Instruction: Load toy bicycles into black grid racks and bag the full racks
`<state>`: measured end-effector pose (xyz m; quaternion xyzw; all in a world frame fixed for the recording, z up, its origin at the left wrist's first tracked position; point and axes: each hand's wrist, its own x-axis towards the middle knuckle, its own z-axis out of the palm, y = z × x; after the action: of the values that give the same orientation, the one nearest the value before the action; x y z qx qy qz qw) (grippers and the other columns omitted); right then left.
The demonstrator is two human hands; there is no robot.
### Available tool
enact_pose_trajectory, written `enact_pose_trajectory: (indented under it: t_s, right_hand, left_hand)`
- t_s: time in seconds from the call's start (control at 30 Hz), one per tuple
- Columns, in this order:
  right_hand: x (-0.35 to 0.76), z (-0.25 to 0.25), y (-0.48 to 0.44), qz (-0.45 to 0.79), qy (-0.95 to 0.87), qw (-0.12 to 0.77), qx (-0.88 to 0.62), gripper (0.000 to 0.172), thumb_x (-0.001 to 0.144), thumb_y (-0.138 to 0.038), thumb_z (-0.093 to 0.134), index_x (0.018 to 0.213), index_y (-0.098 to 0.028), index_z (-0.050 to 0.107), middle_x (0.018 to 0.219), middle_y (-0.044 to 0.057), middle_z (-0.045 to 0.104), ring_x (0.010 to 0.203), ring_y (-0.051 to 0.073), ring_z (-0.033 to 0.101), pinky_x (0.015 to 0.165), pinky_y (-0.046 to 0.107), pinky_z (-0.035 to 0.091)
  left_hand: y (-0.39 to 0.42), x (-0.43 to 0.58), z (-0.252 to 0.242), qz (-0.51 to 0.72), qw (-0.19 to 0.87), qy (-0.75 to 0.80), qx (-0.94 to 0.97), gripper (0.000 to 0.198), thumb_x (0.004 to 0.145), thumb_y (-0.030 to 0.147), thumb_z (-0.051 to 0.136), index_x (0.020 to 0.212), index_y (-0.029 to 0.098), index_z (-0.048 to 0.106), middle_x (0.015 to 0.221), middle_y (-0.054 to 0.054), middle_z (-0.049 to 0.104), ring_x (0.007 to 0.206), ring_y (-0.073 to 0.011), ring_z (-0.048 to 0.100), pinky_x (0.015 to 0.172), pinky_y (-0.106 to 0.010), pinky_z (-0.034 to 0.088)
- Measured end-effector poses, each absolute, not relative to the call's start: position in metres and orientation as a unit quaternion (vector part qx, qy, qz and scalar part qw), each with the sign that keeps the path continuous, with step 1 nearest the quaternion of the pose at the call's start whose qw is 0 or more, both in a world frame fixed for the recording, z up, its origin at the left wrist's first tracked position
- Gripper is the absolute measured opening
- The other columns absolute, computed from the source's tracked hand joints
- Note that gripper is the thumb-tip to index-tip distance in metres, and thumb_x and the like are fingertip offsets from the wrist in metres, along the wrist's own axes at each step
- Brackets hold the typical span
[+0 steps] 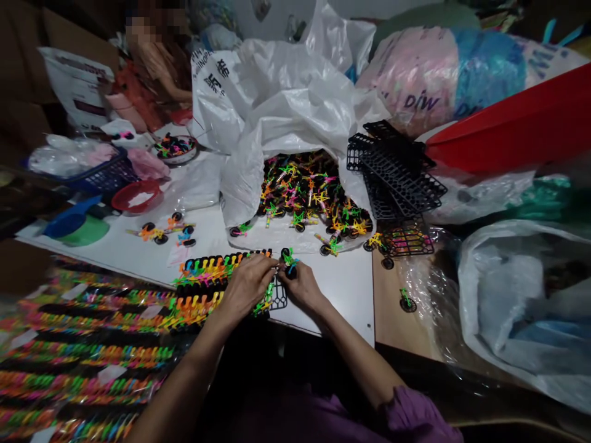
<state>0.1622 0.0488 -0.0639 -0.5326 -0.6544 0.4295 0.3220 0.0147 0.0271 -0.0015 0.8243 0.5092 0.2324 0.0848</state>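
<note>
My right hand (302, 284) is closed around a small toy bicycle (287, 253) with green and blue parts and black wheels. My left hand (248, 282) has its fingers pinched together right beside that toy; what lies between the fingertips is hidden. Beneath both hands is a black plastic grid rack (279, 294), its right end bare. Rows of colourful toy bicycles (203, 271) fill the rack's left part, partly covered by my left hand. Just beyond the hands, an open white sack (244, 184) spills a heap of toy bicycles (300, 184) onto the white table (337, 289).
Black grid racks (397, 172) are stacked right of the sack. Packed rows of toy bicycles (92, 351) lie at lower left. A red dish (136, 195), green scoop (83, 231) and blue basket (106, 172) stand at left. A person (157, 61) sits behind; a plastic bag (508, 295) gapes at right.
</note>
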Motion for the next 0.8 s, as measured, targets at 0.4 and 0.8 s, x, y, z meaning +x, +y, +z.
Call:
enact_pose_trajectory:
  t_s: [0.4,0.8]
  right_hand:
    - [0.153,-0.07,0.055,0.236,-0.837,0.188,-0.456,0.021,0.083,-0.012,0.038,0.098,-0.016,0.053,0.089,0.006,0.054,0.079,0.016,0.05,0.073,0.025,0.04]
    - [0.141,-0.034,0.161,0.214,-0.865,0.148,-0.429,0.025,0.084,-0.021,0.047,0.105,-0.017,0.06,0.1,0.008,0.064,0.09,0.016,0.057,0.076,0.025,0.04]
  left_hand:
    - [0.029,0.018,-0.002,0.243,0.074,0.521,0.814,0.018,0.088,0.026,0.046,0.091,0.018,0.062,0.081,-0.004,0.064,0.078,-0.0167,0.058,0.072,-0.03,0.045]
    - [0.027,0.018,-0.007,0.263,0.038,0.531,0.804,0.018,0.088,0.02,0.045,0.078,0.019,0.06,0.072,-0.002,0.06,0.072,-0.0168,0.056,0.066,-0.031,0.046]
